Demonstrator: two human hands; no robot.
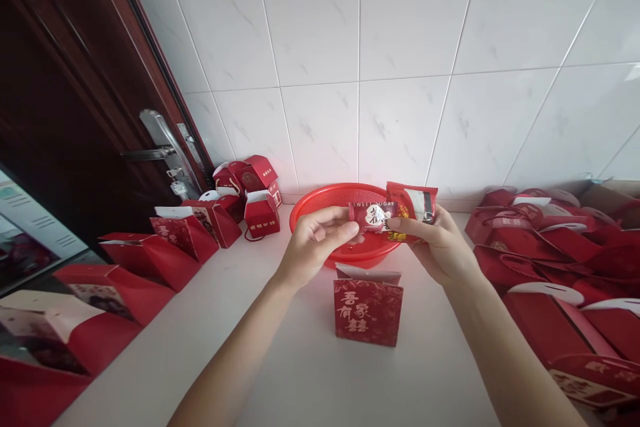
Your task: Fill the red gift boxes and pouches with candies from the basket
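Above the red plastic basket (370, 259), my left hand (317, 240) pinches the left end of a small dark-red candy packet (371, 213) printed "SWEET SUGAR". My right hand (443, 247) is closed on a larger red snack packet (410, 197) with gold characters and a pale band. The right thumb also presses the right end of the candy packet, so the two packets overlap. Just below my hands, a red gift box (369, 312) with white Chinese characters stands upright on the table, its top flaps up. My hands and the packets hide part of the basket's inside.
Along the left edge stands a row of red gift boxes (150, 260), with several more (263, 213) by the wall. Many red boxes (560, 307) are piled on the right. A white tiled wall (320, 127) closes off the back. At left is a dark door (65, 67).
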